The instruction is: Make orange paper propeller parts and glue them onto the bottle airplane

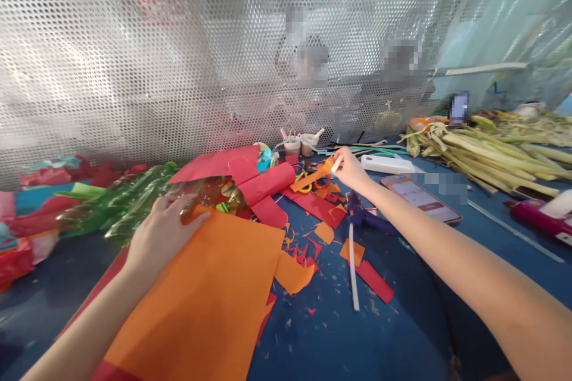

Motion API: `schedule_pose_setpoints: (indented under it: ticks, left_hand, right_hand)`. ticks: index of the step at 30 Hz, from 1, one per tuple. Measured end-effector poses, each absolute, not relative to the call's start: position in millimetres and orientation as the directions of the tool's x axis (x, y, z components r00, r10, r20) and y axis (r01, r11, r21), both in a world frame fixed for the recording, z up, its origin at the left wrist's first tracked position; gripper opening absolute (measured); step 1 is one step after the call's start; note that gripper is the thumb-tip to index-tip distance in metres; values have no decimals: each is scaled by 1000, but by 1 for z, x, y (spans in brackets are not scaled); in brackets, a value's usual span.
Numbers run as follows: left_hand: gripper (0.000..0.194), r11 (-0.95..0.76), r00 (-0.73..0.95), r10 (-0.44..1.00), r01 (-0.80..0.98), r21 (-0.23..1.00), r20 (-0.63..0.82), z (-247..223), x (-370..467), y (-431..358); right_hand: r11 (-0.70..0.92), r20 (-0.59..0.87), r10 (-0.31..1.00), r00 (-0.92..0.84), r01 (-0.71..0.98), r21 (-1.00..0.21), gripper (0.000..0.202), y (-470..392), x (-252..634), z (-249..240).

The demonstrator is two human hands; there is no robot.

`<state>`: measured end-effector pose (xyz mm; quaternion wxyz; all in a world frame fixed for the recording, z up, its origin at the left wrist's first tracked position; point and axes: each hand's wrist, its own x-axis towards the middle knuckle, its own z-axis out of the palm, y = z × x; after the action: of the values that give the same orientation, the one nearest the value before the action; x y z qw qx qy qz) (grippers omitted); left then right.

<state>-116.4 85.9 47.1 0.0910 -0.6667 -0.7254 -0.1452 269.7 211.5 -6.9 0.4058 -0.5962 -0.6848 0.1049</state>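
Note:
My left hand (163, 229) grips the upper edge of a large orange paper sheet (201, 292), thumb on top. Red paper shows under the sheet. Farther off, my right hand (351, 169) is closed in a pinch on a small pale stub (337, 164). Its kind is unclear. An orange paper strip (315, 175) reaches the right fingertips; I cannot tell whether they grip it too. Yellow scissor handles (305, 187) show partly under the strip. Beyond my left hand lie a rolled red paper (270, 183) and green plastic bottles (138, 196).
Paper scraps (295, 271) litter the blue table (357, 345). A purple glue gun (369, 220), a phone (422, 197) and a white tool (388, 164) lie around my right forearm. Dried husks (496, 152) are heaped at right. A perforated metal screen (201, 71) stands behind, with people beyond it.

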Motion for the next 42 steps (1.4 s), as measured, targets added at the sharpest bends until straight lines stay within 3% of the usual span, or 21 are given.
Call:
schedule_pose_setpoints:
  ticks: [5,12,15,19,22,25,29,35,42]
  left_hand:
    - [50,70,-96,932,994,87,349,51,-110,83]
    - [27,-27,-28,928,989,142,372,59,-109,83]
    - [23,-5,-71,922,981,194,380,69,-112,81]
    - [24,10,-173,917,911,413,360,80,-119,80]
    - [35,-5,-181,965,706,708,187,84,-121,80]
    - [47,57,-182,982,521,851,46,84,-118,78]
    - [47,17,-126,990,516,856,57,78,-114,77]
    - [40,-74,-46,991,589,805,125,74,-115,75]
    - [31,-141,87,990,705,695,113,74,-132,79]
  right_hand:
    - [356,392,908,-144,759,-545,25,202,261,-6]
    - [425,533,826,-182,823,-377,29,181,259,18]
    - [468,466,834,-295,826,-315,24,165,254,24]
    - [511,304,847,-436,826,-239,20,144,244,20]
    - [491,270,860,-433,846,-207,30,134,238,15]
    - [465,323,864,-385,857,-221,28,130,231,17]
    - [510,407,834,-373,802,-309,26,126,217,29]
    - [596,318,803,-504,666,-448,55,125,186,40]
    - [586,213,794,-570,623,-518,25,131,154,33]
